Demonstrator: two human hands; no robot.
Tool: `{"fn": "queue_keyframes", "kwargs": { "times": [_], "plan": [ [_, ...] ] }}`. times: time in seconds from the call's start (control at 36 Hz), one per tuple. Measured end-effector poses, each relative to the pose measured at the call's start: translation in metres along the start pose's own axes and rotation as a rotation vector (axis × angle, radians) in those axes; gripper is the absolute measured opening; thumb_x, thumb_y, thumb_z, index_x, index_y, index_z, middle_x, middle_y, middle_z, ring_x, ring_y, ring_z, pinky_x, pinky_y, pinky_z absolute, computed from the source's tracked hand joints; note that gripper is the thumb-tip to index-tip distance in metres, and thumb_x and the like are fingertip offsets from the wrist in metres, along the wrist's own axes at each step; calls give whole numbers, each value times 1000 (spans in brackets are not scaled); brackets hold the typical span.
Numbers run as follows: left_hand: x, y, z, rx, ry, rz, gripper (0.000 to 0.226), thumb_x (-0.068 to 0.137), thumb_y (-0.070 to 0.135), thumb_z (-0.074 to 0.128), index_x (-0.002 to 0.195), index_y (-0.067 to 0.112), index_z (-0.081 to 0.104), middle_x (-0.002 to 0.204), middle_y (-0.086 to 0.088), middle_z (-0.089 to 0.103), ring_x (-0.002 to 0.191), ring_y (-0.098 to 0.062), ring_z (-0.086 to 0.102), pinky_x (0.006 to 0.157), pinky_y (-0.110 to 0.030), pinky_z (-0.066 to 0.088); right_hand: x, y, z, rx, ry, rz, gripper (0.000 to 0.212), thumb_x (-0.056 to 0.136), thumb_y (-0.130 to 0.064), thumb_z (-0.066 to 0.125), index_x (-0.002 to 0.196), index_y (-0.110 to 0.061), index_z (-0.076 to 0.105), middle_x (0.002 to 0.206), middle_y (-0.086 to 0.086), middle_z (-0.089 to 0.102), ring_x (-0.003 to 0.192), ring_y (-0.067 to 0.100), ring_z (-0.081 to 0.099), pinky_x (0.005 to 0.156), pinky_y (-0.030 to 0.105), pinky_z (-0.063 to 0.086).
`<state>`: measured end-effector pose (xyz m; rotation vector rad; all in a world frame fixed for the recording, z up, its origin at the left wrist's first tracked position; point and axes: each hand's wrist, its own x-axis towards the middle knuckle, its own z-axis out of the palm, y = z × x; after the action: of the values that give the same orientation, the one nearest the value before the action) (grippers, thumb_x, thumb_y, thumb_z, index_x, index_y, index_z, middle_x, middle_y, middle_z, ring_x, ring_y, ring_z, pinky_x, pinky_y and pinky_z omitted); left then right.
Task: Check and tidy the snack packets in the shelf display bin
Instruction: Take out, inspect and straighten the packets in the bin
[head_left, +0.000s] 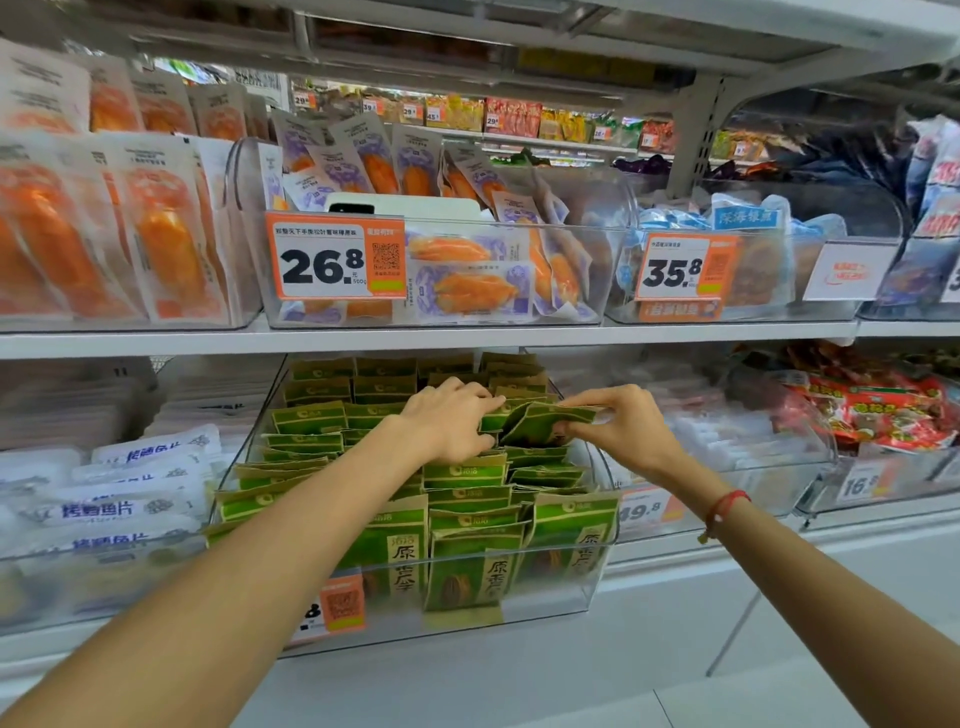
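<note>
Both hands, left hand (451, 422) and right hand (618, 422), pinch a tilted green packet (540, 422), long axis left-right

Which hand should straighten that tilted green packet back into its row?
Right. The right hand already pinches the tilted green packet; the left hand is busy, fingers tucked among the neighbouring packets.

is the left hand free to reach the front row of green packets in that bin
Probably not yet: the left hand is holding green packets mid-bin alongside the right hand. Once it lets go, the front row lies open from above.
</note>
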<state>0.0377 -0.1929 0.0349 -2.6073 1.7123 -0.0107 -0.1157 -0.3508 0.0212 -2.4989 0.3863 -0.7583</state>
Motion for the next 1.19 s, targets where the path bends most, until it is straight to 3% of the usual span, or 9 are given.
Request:
{"fn": "queue_keyframes", "kwargs": {
  "times": [0.11,0.36,0.5,0.58,0.72,0.81,0.92,1.03,1.19],
  "plan": [
    [2,-1,1,-11,1,-7,62,101,40,47,155,28,19,161,1,23,146,-25,19,114,-45,27,-7,-2,-5,27,66,-38,18,78,-13,79,96,-20,79,89,-7,76,82,3,69,76,24,55],
    [-5,-3,-3,-178,-20,-46,61,100,42,49,154,32,22,164,-1,12,150,-29,6,120,-51,15,-29,-29,-7,-86,237,-201,18,79,-14,79,97,-18,78,90,-1,76,82,17,71,76,42,58],
    [-31,0,-14,-513,93,-26,72,93,21,64,154,24,25,163,-2,14,149,-28,9,120,-45,15,-41,-53,-12,-118,360,-325,21,78,-13,80,99,-14,77,92,1,76,84,17,71,75,40,59],
    [-58,6,-20,-723,187,29,77,87,13,72,151,21,30,158,-1,26,146,-22,22,118,-39,24,-46,-71,-17,-74,407,-376,22,80,-13,78,102,-13,76,95,1,75,86,17,71,76,41,59],
    [-101,17,-24,-971,510,128,38,90,18,68,127,23,60,122,10,64,119,-7,54,101,-26,36,-60,-109,-21,154,481,-403,31,81,-10,77,111,-7,69,102,-1,73,93,9,68,84,29,56],
    [-126,23,-25,-1045,671,157,30,90,17,67,114,33,62,107,21,66,101,9,59,89,-8,42,-71,-131,-18,290,511,-360,44,81,-10,77,122,-7,60,109,-2,69,98,6,66,88,24,54],
    [-155,36,-16,-1154,785,161,28,89,20,68,111,36,64,103,22,70,99,3,65,90,-13,48,-91,-149,0,361,499,-298,54,91,-18,67,138,-11,41,126,0,60,113,6,58,96,19,46],
    [-176,45,1,-1217,840,165,25,89,21,67,110,36,63,101,25,70,98,6,64,82,-7,47,-113,-153,36,452,454,-239,45,98,-27,52,140,-13,41,127,-4,60,115,5,56,96,17,44],
    [-196,41,47,-1172,797,64,27,89,23,66,104,44,59,95,40,65,98,12,61,77,-5,45,-141,-136,78,487,404,-98,51,92,-44,52,136,-19,48,123,-6,62,112,9,59,94,39,52]
  ]
}}
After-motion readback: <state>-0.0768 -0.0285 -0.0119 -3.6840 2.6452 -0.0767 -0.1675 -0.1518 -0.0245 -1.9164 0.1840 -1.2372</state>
